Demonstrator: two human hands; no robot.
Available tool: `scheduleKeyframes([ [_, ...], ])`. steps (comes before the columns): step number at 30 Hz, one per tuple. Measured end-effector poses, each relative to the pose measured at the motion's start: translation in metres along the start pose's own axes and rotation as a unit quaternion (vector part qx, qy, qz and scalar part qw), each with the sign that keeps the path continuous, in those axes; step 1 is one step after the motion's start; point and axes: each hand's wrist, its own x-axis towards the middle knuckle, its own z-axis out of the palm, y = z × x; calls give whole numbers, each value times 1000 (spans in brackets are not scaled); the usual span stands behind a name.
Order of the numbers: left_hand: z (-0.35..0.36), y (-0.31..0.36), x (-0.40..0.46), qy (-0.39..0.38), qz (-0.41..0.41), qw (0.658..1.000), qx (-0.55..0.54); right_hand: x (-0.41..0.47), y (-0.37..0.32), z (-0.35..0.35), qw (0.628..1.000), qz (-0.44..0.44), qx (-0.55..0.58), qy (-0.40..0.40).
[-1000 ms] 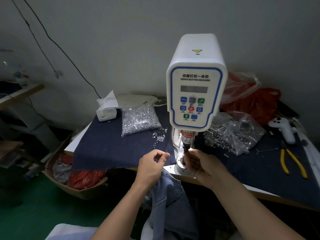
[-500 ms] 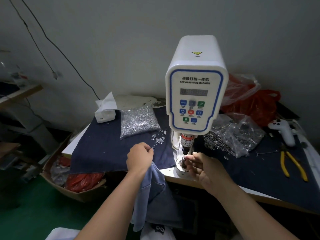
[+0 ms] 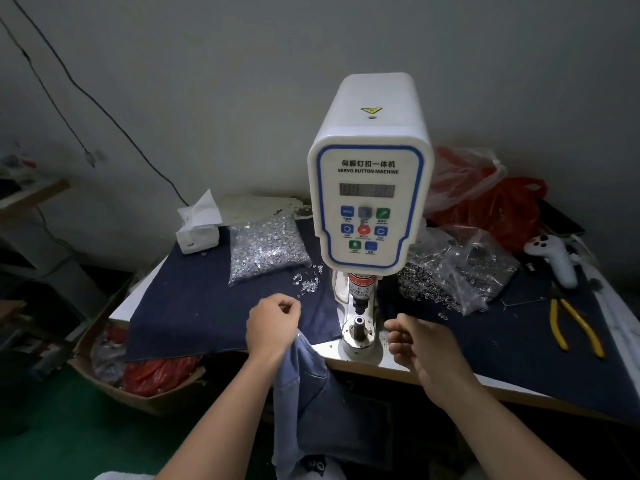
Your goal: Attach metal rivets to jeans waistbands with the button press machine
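Right hand (image 3: 420, 344) has left the die (image 3: 359, 329); denim-covered table (image 3: 214, 306).

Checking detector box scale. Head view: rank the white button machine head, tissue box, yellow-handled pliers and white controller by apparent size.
1. White servo button machine head, far largest.
2. White tissue box.
3. Yellow-handled pliers and white handheld controller: look alike, so unranked.

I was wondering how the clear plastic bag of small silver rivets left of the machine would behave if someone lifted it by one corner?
The clear plastic bag of small silver rivets would probably sag and shift, since it lies slumped and lumpy on the dark blue cloth. It looks packed full, so likely heavy for its size. Loose rivets lie scattered by its corner, so it might spill more.
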Motion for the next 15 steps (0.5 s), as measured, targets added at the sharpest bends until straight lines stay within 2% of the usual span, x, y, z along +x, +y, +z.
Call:
scheduleKeyframes([
  [1, 0, 2, -8, -18, 15, 999, -41, -3, 2, 0, 996, -57, -72, 1],
  [3, 1, 9, -28, -99, 43, 987, -116, -10, 7, 3, 962, -179, -208, -6],
  [6, 5, 21, -53, -235, 54, 953, -181, -17, 13, 11, 908, -292, -300, -25],
  [8, 4, 26, -59, -258, 41, 945, -199, -21, 15, 15, 888, -330, -320, -32],
  [13, 5, 33, -68, -295, -39, 909, -293, -21, 17, 11, 873, -360, -328, -19],
  [15, 5, 35, -71, -297, -52, 905, -299, -19, 18, 10, 857, -382, -346, -12],
])
